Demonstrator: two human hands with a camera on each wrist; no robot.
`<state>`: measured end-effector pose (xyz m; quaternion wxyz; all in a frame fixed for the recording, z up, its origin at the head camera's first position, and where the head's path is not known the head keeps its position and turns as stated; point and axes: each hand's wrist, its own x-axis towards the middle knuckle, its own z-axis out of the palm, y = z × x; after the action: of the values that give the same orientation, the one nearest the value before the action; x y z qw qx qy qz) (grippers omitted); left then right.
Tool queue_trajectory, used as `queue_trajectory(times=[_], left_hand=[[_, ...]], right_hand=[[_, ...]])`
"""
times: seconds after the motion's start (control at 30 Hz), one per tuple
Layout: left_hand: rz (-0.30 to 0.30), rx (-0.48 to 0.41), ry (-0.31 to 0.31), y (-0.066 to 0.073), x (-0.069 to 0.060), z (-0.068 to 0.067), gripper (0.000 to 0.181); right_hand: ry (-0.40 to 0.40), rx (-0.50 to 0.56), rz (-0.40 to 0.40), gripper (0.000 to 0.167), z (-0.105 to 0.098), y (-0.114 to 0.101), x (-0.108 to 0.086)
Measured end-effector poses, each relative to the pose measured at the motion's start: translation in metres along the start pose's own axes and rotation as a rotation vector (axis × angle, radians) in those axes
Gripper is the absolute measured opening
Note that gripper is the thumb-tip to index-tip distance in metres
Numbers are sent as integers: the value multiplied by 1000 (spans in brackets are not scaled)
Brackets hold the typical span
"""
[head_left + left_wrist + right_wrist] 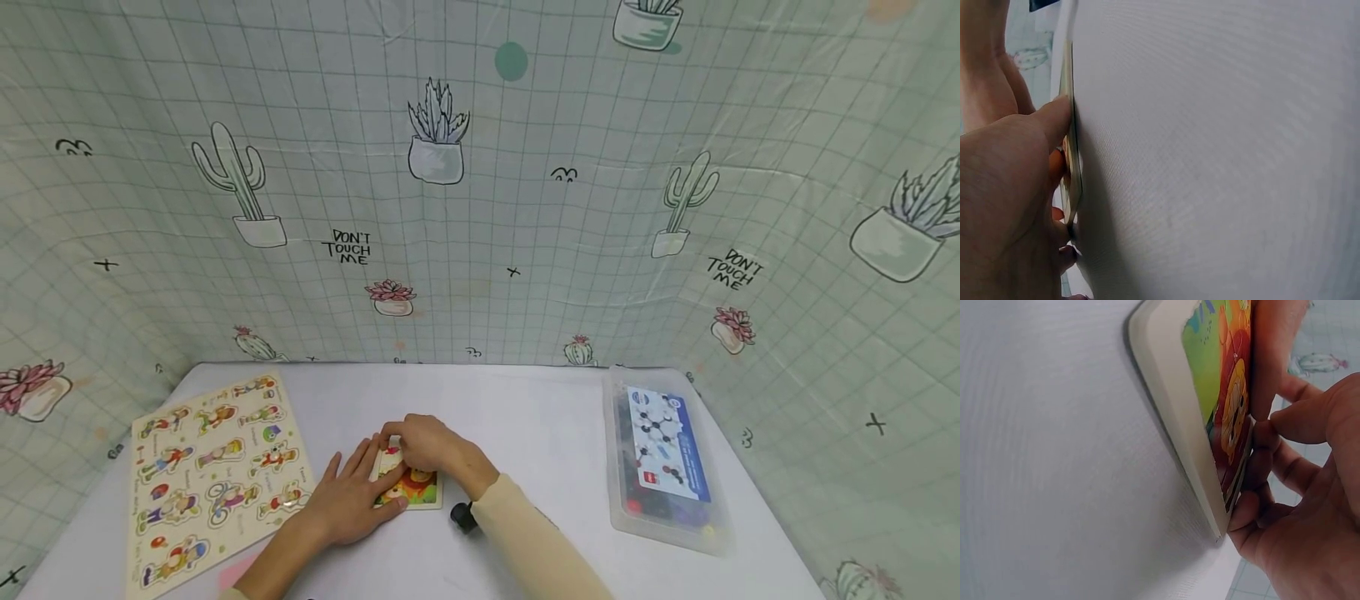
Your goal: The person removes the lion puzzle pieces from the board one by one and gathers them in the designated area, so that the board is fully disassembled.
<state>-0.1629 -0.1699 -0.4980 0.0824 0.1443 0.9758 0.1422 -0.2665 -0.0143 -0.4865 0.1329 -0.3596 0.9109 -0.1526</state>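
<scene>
A small jigsaw puzzle (420, 493) with a lion picture and a pale frame lies on the white table between both hands. Fingers spread and mostly straight, the left hand (352, 502) lies over the puzzle's left side, its thumb along the near edge. In the left wrist view its thumb (1057, 119) rests against the puzzle's thin edge. The right hand (423, 442) is at the puzzle's far left corner with its fingers curled. From the right wrist, the curled right hand (1316, 531) touches the puzzle's frame; what lies between its fingertips is mostly hidden.
On the left is a large pale board (294, 425) with several cartoon figures. A clear plastic case (617, 492) with a molecule label stands at the right. A black cylindrical object (464, 517) sits beside the right forearm; something pink (235, 573) shows near the left forearm.
</scene>
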Motion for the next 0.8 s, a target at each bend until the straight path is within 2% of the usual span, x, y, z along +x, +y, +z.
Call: queue_trajectory(times=[0.3, 0.6, 0.8], left_hand=[[5, -1, -2, 1, -1, -1, 61], [-6, 11, -11, 1, 1, 1, 61], [-6, 15, -10, 1, 0, 0, 62]], right_hand=[[1, -62, 6, 30, -1, -3, -1], [-8, -79, 37, 29, 0, -5, 0], [-9, -68, 27, 26, -1, -5, 0]])
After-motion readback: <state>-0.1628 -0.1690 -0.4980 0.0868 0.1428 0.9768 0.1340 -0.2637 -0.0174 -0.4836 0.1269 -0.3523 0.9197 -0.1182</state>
